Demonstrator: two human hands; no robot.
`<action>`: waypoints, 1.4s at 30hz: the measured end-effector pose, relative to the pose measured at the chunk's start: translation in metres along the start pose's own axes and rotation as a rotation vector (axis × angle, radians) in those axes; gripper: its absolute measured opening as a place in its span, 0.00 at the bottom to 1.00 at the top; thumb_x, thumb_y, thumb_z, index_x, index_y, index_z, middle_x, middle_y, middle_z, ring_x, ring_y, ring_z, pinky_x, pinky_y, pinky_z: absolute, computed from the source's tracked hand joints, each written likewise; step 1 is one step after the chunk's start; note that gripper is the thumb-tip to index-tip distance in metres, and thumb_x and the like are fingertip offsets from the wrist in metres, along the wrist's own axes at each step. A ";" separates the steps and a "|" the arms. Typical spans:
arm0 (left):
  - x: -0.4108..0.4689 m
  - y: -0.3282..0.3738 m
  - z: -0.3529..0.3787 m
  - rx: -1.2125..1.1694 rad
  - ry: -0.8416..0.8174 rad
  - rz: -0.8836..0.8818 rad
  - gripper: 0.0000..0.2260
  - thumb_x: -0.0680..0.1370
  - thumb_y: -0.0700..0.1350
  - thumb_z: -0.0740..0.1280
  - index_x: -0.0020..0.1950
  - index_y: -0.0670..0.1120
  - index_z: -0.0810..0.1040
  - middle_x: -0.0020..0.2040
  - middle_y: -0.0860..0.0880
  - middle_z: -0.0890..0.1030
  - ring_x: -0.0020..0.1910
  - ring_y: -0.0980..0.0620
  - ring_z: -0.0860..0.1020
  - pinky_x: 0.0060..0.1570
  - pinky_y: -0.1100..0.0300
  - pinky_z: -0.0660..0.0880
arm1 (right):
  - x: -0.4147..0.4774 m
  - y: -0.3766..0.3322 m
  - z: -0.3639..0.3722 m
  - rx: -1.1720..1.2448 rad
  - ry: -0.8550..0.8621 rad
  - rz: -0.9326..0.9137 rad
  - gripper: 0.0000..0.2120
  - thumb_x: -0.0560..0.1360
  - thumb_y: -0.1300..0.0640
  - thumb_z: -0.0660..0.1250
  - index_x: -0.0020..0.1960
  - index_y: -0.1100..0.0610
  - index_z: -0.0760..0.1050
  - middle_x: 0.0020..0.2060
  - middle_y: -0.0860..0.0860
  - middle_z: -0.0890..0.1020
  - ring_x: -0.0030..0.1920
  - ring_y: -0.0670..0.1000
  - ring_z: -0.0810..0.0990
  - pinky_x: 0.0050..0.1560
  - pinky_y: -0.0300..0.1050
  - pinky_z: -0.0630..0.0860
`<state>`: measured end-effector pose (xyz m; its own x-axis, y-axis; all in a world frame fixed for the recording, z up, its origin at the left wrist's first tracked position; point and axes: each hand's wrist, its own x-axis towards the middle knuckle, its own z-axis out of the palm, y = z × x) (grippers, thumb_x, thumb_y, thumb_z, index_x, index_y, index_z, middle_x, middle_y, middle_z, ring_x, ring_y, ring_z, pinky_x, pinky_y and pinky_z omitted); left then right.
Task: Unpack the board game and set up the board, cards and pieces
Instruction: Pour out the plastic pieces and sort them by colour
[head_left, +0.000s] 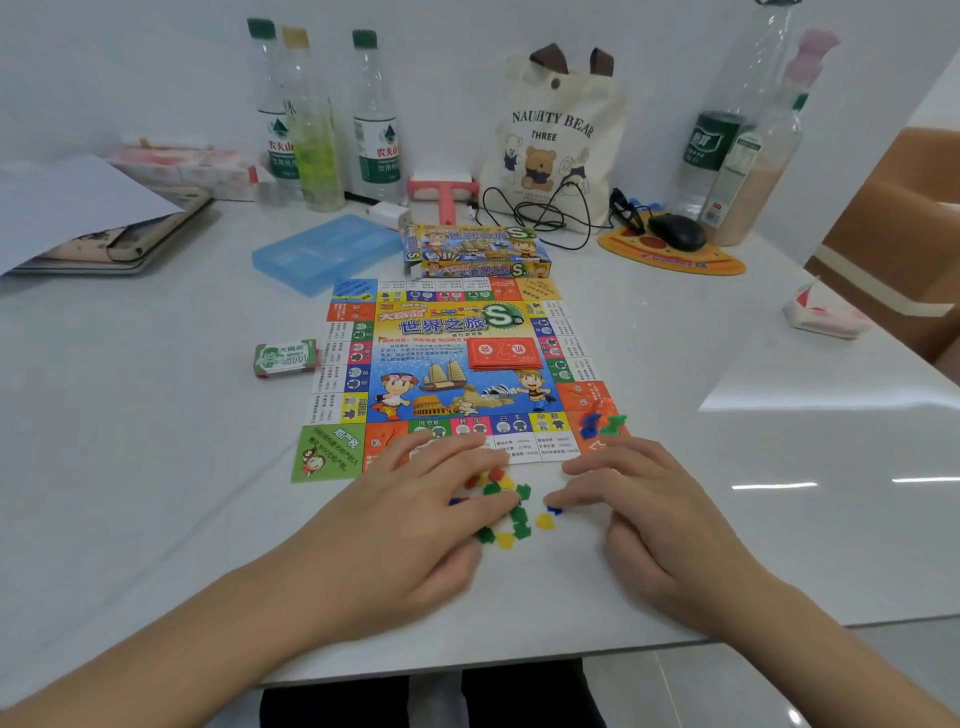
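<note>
The head camera looks down at a white table (156, 441). The game board (457, 374) lies flat and open in the middle of it, and every place here is given from this board.

On the board, right of its centre, sits a red stack of cards (503, 354). On its near right corner stand a few pawns (602, 422) in blue, green and orange, close together. Just behind the far edge lies the game box (475, 252). A small green pack of play money (284, 357) lies on the table, a little to the left of the board.

Just in front of the near edge, small house pieces (511, 514) in green, yellow, red and blue lie scattered on the table. The left hand (415, 514) rests palm down over their left part, fingers spread, fingertips reaching onto the board's near edge. The right hand (649, 514) lies palm down on the other side, fingers loosely apart; its thumb and forefinger touch a blue piece (555, 510). Whether they pinch it, I cannot tell.
</note>
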<state>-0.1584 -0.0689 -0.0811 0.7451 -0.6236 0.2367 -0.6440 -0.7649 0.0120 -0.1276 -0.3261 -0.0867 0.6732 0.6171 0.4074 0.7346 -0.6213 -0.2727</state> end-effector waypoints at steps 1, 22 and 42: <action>0.001 0.000 0.000 0.006 -0.007 -0.005 0.18 0.75 0.51 0.60 0.64 0.55 0.75 0.67 0.51 0.73 0.70 0.49 0.68 0.64 0.46 0.68 | 0.000 0.000 0.000 -0.001 -0.005 -0.001 0.22 0.67 0.62 0.54 0.53 0.52 0.80 0.51 0.48 0.80 0.57 0.51 0.76 0.65 0.42 0.65; 0.001 -0.003 0.002 -0.044 -0.031 0.005 0.19 0.76 0.48 0.57 0.65 0.57 0.74 0.68 0.51 0.72 0.72 0.48 0.65 0.66 0.46 0.65 | 0.002 -0.002 -0.001 -0.005 -0.052 -0.027 0.23 0.68 0.61 0.54 0.57 0.50 0.79 0.56 0.49 0.81 0.64 0.41 0.68 0.69 0.36 0.60; -0.033 -0.017 0.001 -0.085 0.064 -0.098 0.19 0.75 0.47 0.57 0.64 0.53 0.76 0.67 0.52 0.73 0.70 0.48 0.67 0.66 0.43 0.63 | -0.020 0.004 -0.010 0.059 -0.103 0.018 0.26 0.67 0.61 0.53 0.61 0.50 0.78 0.63 0.48 0.78 0.69 0.36 0.66 0.72 0.40 0.58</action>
<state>-0.1715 -0.0356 -0.0897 0.7944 -0.5330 0.2913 -0.5831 -0.8035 0.1199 -0.1385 -0.3454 -0.0875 0.6895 0.6539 0.3114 0.7237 -0.6053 -0.3315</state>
